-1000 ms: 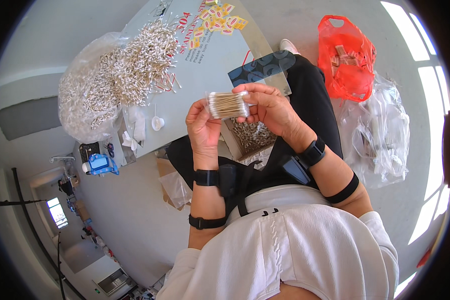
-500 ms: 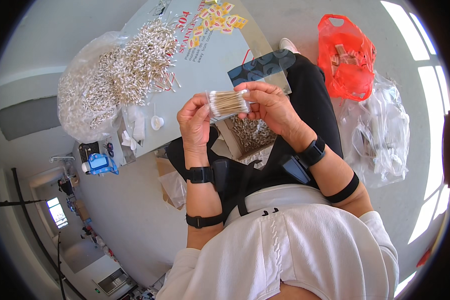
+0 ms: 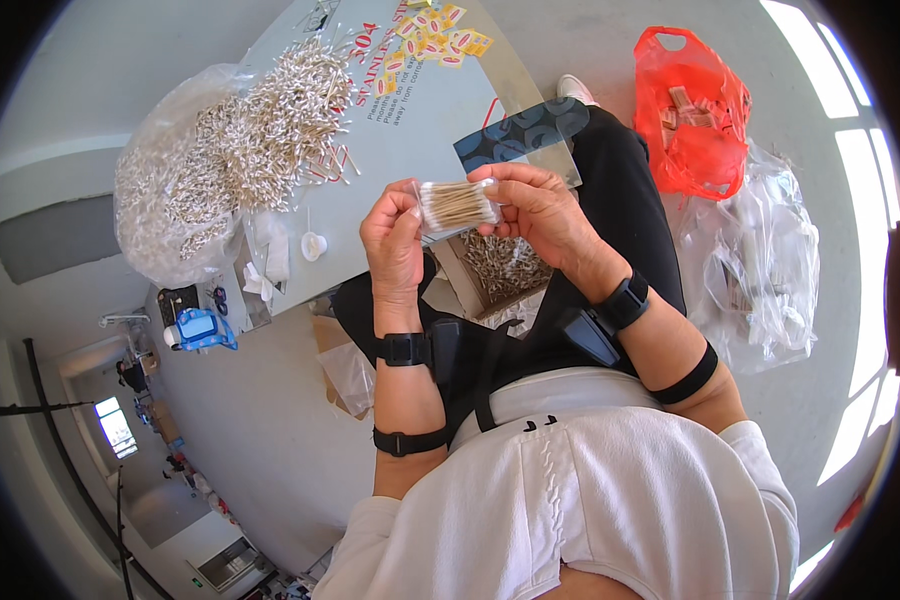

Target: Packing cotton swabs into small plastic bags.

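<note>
A small clear bag of cotton swabs (image 3: 458,206) is held level between both hands, above the table's near edge. My left hand (image 3: 394,240) pinches the bag's left end between thumb and fingers. At the other end, my right hand (image 3: 542,215) grips it with the thumb on top and the fingers beneath. The swabs lie side by side, wooden sticks with white tips. Below my hands sits an open cardboard box (image 3: 505,268) with many loose swabs in it, partly hidden by the hands and the bag.
On the table (image 3: 390,150), a heap of loose swabs (image 3: 280,125) spills from a large clear bag (image 3: 145,200). Yellow paper labels (image 3: 435,40) lie at the far side. A small white cup (image 3: 313,246) stands near the left edge. A red plastic bag (image 3: 690,110) rests on the floor at right.
My left hand has shifted very slightly to the right. Both hands still hold the bag of swabs in nearly the same place.
</note>
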### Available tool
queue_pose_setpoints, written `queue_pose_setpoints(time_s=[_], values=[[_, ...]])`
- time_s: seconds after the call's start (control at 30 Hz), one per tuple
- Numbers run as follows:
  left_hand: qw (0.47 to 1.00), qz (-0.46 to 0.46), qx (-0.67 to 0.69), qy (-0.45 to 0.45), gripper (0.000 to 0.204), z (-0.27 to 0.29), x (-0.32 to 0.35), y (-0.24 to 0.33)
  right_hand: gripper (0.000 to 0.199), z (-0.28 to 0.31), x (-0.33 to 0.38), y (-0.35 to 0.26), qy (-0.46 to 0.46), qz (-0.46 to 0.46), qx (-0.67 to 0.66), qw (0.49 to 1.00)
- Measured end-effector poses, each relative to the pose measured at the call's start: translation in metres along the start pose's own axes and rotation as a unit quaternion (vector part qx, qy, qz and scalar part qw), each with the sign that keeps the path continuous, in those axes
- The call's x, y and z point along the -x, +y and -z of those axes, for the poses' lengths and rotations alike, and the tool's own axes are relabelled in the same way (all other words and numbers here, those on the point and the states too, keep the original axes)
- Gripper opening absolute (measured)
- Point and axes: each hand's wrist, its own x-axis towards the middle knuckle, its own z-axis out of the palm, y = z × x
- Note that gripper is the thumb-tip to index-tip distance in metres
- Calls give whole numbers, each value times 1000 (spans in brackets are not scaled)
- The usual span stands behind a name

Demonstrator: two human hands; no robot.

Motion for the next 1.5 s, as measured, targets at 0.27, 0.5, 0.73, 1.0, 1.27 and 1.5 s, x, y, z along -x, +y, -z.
queue_pose_setpoints(time_s=[0.27,0.5,0.73,1.0,1.27,1.5], values=[[1000,-2,13,10,2,0,0,-3,21,3,-2,-1,3,1,13,1000],[1000,-24,-9,-9,8,3,-1,-2,19,7,-3,0,9,-4,-17,1000],[998,-36,-44,-27,8,7,-5,2,17,8,-4,-1,12,1,2,1000],[996,-19,-60,-56,2,3,-9,2,17,9,-4,0,17,3,19,1000],[1000,-22,-2,-5,4,5,-5,0,17,14,-6,-1,9,4,-11,1000],[999,0,31,17,3,8,-2,0,17,12,-5,-1,9,16,-21,1000]])
